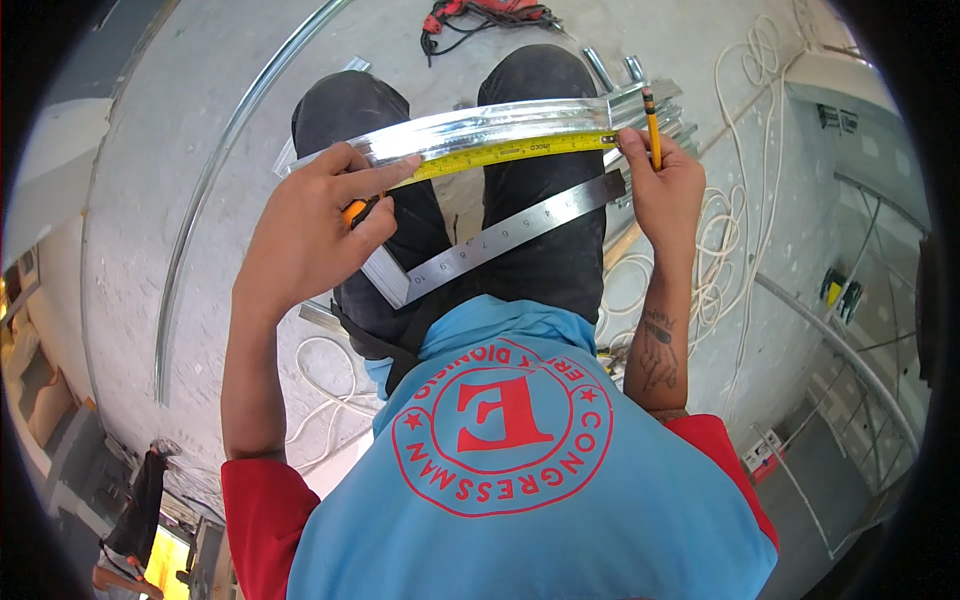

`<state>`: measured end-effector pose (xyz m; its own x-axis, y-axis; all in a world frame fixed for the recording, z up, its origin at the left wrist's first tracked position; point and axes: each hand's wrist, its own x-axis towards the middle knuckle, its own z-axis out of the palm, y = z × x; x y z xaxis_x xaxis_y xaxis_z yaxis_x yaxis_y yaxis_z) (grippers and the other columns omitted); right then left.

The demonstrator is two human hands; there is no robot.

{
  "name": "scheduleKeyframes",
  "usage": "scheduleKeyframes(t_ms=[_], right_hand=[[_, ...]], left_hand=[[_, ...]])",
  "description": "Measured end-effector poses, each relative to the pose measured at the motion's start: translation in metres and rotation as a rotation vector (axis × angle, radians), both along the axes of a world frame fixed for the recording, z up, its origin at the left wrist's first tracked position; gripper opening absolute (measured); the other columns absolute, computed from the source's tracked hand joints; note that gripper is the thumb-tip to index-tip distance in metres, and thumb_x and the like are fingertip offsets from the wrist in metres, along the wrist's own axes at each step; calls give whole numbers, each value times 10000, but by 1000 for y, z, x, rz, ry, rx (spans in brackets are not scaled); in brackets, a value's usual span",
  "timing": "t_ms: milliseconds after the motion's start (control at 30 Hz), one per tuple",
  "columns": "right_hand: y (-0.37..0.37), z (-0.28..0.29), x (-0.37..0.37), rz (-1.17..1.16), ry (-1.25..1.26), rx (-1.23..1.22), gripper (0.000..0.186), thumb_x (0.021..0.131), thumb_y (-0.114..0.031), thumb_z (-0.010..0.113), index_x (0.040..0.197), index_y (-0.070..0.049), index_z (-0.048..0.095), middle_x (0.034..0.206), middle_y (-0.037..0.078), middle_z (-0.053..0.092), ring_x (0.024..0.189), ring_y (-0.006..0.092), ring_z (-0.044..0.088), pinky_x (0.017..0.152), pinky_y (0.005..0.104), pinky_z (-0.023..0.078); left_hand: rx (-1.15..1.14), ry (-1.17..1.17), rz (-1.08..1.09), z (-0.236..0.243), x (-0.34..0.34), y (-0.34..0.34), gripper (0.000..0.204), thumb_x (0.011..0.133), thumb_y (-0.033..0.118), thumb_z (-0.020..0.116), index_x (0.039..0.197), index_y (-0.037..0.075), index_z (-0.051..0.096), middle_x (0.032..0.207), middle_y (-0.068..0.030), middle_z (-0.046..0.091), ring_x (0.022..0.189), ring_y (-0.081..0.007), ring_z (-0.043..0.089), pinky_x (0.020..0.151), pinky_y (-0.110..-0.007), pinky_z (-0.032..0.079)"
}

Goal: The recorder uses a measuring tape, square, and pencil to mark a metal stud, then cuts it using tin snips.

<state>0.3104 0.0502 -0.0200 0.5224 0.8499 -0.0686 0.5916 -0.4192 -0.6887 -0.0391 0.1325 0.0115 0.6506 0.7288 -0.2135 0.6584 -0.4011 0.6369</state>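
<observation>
Red tool [490,12] on grey floor [140,250]

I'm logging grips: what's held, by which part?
Left hand: tape measure case and, apparently, metal channel near left end. Right hand: tape's free end, pencil by its lower part.

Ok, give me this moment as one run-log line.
left hand: holding tape measure | right hand: holding pencil, at tape blade tip | tape blade: extended along metal channel | try square: across thighs

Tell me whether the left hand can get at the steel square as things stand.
Probably yes: the steel square lies on the lap close to the left hand, its corner uncovered, though that hand looks busy with the tape measure and may need freeing first.
</observation>
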Motion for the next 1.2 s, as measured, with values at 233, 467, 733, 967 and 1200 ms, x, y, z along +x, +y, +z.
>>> scheduleKeyframes(t_ms=[233, 467, 733, 967, 1200], right_hand=[[1, -6, 0, -6, 1, -14, 395, 976, -369, 750, 1013, 22, 790, 628, 45, 591, 562, 113, 508, 532, 314, 396], [-1, -1, -8, -10, -26, -12, 427, 949, -406, 785, 997, 18, 797, 668, 64, 636, 599, 132, 560, 556, 316, 434], [2, -1, -20, -31, -5, -87, 434, 888, -418, 847, 998, 0, 805, 739, 69, 698, 650, 134, 603, 591, 304, 460], [3, 1, -21, -53, -9, -89, 415, 884, -403, 849, 994, -5, 806, 703, 45, 662, 637, 118, 561, 585, 297, 445], [3, -2, -20, -57, -18, -75, 429, 888, -423, 842, 979, -5, 808, 669, 37, 634, 609, 111, 544, 561, 290, 428]], left_hand=[[122, 126, 1, 5, 6, -4, 437, 916, 205, 617, 1328, 205, 765, 1026, -124, 662, 785, -220, 632, 708, -314, 533], [76, 39, 22, -2, 4, -3, 438, 896, 206, 625, 1306, 202, 777, 1048, -119, 669, 777, -201, 625, 685, -301, 522], [278, 18, -99, -5, 23, -6, 459, 904, 144, 634, 1336, 236, 759, 1029, -122, 663, 806, -229, 651, 716, -335, 553], [456, 103, -115, -5, 55, -20, 507, 915, 206, 652, 1416, 271, 694, 1071, -131, 661, 948, -264, 682, 833, -410, 555], [405, 306, -105, -5, 74, -28, 464, 942, 258, 644, 1404, 251, 695, 1169, -141, 664, 1012, -293, 685, 870, -464, 530]])
